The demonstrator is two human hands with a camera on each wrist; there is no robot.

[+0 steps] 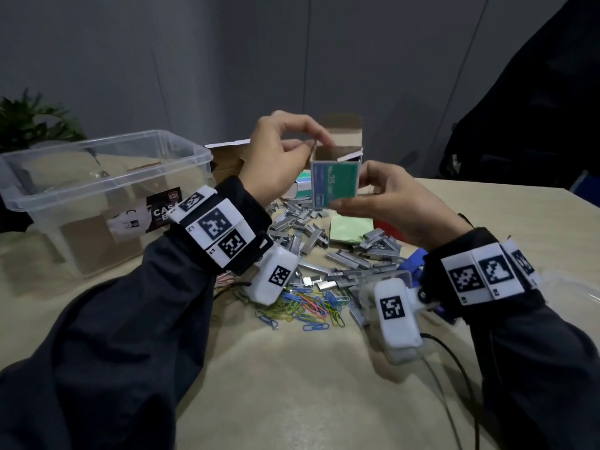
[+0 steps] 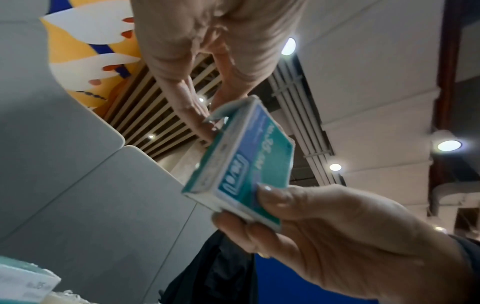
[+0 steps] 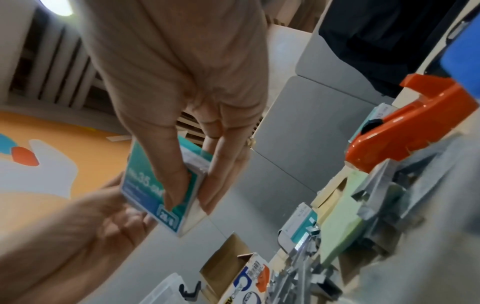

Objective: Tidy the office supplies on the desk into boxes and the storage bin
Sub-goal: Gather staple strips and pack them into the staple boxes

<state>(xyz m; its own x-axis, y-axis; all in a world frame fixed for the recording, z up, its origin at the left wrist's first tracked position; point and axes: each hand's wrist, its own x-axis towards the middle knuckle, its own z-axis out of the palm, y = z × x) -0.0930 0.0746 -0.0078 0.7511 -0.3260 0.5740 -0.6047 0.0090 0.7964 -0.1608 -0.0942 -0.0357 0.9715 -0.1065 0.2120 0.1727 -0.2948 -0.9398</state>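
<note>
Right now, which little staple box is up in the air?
The teal staple box held between both hands, right hand at its bottom, left hand at its top flap. The other staple box lies behind it on the desk.

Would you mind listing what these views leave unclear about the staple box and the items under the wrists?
- Staple box contents: head view, closed front face hides them.
- Box flap: left hand fingers cover it.
- Small print: left wrist view, blurred.
- Blue item: right hand's wrist covers it.
</note>
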